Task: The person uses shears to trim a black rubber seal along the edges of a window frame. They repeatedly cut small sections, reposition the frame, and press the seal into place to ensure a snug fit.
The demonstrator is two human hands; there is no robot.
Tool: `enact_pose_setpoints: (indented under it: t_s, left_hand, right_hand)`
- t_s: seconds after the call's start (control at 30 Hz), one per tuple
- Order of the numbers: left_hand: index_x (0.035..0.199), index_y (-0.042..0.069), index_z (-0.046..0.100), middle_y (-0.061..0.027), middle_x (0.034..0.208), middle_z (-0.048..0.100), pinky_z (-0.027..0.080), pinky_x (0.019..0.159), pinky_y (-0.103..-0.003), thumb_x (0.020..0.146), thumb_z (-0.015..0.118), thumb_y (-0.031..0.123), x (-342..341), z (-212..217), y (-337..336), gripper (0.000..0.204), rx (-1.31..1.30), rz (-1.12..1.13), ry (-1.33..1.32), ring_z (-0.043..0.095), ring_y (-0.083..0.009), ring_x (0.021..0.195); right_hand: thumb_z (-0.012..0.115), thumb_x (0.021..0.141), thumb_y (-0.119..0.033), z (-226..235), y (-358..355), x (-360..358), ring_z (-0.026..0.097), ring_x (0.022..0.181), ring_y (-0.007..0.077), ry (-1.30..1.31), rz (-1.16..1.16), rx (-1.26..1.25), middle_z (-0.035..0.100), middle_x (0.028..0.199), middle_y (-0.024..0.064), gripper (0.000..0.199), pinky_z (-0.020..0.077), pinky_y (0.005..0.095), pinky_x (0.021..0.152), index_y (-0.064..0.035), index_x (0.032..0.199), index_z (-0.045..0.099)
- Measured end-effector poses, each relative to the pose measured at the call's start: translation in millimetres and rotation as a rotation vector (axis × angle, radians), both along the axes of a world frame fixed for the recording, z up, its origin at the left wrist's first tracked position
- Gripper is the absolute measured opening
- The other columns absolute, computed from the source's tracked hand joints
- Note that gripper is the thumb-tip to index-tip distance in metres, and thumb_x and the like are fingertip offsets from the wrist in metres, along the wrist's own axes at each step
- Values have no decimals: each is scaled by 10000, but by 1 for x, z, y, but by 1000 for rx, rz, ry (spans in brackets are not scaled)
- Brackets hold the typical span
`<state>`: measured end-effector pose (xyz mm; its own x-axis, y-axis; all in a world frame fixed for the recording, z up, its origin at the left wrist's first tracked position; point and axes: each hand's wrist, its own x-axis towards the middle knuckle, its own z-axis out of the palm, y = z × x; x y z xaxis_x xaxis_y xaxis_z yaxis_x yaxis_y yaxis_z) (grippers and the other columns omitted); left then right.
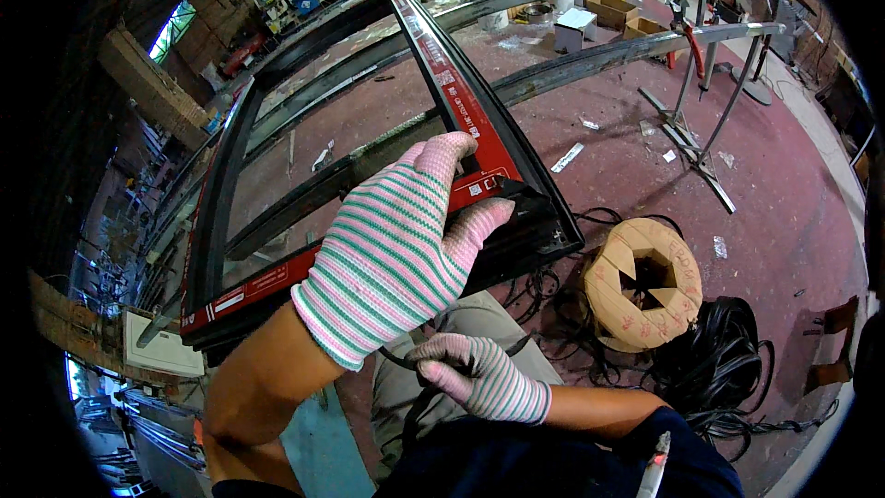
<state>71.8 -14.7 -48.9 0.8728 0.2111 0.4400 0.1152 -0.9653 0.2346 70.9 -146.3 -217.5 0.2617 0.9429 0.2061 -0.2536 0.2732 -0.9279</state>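
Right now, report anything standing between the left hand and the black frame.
Nothing visible does: the left hand lies over the black frame by its near right corner, thumb and forefinger apparently against it.

Gloves (383, 240) look like rough knit cloth. Frame (527, 161) seems smooth metal with glossy film (449, 92), and the roll (608, 288) is in matt paper.

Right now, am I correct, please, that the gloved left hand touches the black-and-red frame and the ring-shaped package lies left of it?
Not quite: the head view shows the ring-shaped package right of the black-and-red frame; the gloved left hand does touch the frame.
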Motion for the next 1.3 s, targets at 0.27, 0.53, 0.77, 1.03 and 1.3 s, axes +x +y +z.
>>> enact_pose_setpoints:
  t_s: [0.27,0.53,0.77,1.03,1.3]
  left_hand:
    - [1294,31,503,-231,1072,655,534,865,-404,903,676,265,7,14,-7,487,-124,76,152,668,-361,989]
    - [1348,29,482,-229,1034,672,539,841,-411,911,664,336,4,14,-4,564,-117,138,167,680,-356,952]
    - [1343,16,494,-246,1022,690,545,846,-424,919,652,360,7,14,-7,569,-46,99,166,687,-380,967]
    - [1367,29,526,-261,973,693,552,791,-419,915,653,350,10,19,-3,569,-35,56,182,696,-391,879]
    - [1392,99,539,-229,940,698,547,777,-403,917,640,285,16,19,-6,520,23,19,231,693,-384,859]
  right_hand:
    - [633,984,-185,6,1,6,583,803,118,15,43,-12,662,864,68,248,498,292,746,10,1134,661]
    - [634,985,-215,6,5,4,583,791,118,-10,50,-35,668,844,66,253,499,291,738,8,1102,665]
    - [636,985,-217,8,3,6,573,783,108,20,50,-39,655,831,52,251,497,288,728,5,1100,662]
    - [630,989,-195,6,5,0,555,782,91,19,23,29,643,836,27,236,487,272,720,7,1109,657]
    - [627,989,-192,0,4,7,546,774,94,52,36,-3,637,827,42,235,475,278,715,9,1108,659]
